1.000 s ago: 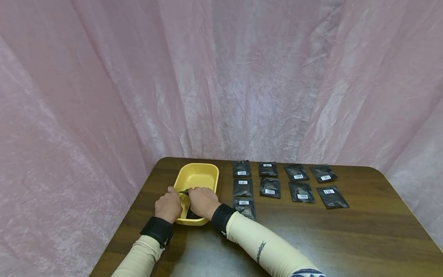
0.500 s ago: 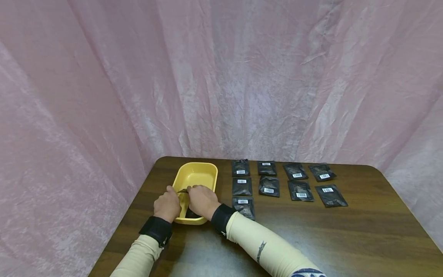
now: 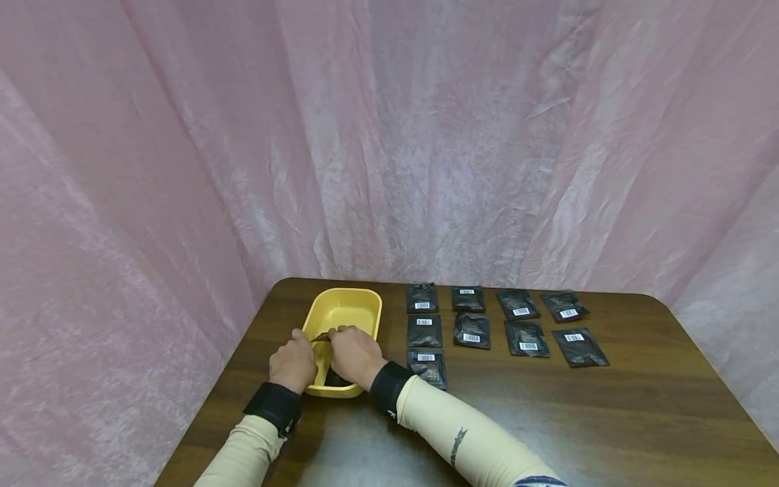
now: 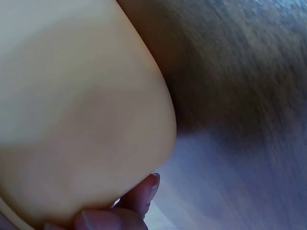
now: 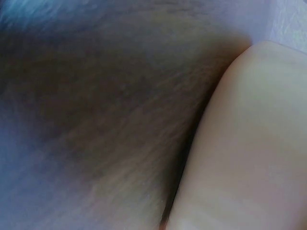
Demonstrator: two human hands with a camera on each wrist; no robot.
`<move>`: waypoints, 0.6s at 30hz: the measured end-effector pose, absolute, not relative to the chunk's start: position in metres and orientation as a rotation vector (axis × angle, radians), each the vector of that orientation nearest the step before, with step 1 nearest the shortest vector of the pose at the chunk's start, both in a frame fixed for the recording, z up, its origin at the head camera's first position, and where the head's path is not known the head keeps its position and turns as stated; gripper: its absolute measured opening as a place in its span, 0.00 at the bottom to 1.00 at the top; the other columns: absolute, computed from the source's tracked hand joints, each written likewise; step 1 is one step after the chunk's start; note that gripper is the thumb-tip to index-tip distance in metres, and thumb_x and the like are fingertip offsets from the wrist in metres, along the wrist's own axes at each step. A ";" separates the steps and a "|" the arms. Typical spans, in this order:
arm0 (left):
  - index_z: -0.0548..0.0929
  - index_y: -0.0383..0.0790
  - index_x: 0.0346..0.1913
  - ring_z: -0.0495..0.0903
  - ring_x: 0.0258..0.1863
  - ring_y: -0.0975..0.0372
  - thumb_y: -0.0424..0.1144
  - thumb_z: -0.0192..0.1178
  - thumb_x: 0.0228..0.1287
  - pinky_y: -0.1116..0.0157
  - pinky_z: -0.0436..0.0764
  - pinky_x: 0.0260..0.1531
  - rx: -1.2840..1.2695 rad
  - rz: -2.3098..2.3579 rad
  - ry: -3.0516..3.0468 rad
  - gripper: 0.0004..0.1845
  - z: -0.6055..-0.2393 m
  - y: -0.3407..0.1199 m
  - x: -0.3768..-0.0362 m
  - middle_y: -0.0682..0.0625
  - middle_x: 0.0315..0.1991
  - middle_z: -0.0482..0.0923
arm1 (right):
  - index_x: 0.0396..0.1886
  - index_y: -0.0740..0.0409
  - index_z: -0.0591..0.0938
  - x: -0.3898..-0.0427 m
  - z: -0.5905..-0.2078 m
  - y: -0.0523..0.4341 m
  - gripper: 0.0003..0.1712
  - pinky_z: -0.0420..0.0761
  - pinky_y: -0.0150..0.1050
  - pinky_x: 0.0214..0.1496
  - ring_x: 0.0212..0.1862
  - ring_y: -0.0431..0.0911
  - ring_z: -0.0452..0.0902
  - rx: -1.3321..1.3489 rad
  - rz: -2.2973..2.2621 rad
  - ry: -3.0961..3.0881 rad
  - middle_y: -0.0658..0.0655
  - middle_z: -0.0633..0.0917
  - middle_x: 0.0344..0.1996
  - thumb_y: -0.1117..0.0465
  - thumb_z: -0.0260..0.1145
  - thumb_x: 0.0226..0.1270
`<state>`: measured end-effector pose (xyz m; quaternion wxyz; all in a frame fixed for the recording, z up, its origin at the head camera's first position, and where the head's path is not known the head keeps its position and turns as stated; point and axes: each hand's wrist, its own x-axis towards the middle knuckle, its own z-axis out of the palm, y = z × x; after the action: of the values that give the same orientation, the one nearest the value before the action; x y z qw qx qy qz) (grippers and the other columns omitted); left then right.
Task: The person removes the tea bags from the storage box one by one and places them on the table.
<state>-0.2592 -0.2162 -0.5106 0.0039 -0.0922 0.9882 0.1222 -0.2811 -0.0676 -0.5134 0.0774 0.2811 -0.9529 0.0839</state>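
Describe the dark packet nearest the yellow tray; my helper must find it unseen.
On the dark brown wooden table, look just right of the yellow plastic tray. The small black foil packets lie in columns; take the leftmost column's nearest one, the packet beside the right wrist. It alone forms a third row.

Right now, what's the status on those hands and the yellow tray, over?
Left hand and right hand together pinching a dark packet over the yellow tray. Nine more packets flat on the table, right of the tray. Nothing blocking.
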 end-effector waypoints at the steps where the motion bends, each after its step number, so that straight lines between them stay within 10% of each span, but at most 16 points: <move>1: 0.68 0.28 0.43 0.88 0.33 0.39 0.33 0.57 0.70 0.42 0.84 0.33 -0.288 0.384 3.097 0.11 -0.510 -0.216 -0.259 0.30 0.33 0.85 | 0.48 0.50 0.87 -0.281 -0.513 -0.068 0.11 0.86 0.37 0.41 0.42 0.44 0.88 0.836 0.256 -2.851 0.49 0.88 0.37 0.57 0.70 0.67; 18: 0.69 0.28 0.44 0.88 0.33 0.37 0.32 0.62 0.64 0.40 0.85 0.34 -0.261 0.391 3.133 0.14 -0.511 -0.218 -0.258 0.28 0.34 0.85 | 0.59 0.57 0.87 -0.286 -0.491 -0.027 0.17 0.89 0.40 0.50 0.51 0.47 0.90 0.816 0.562 -2.545 0.53 0.92 0.50 0.64 0.60 0.76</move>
<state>-0.2575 -0.2181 -0.5106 -0.0130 -0.0824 0.9889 0.1233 -0.2856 -0.0270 -0.4914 0.2036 0.2926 -0.9123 0.2015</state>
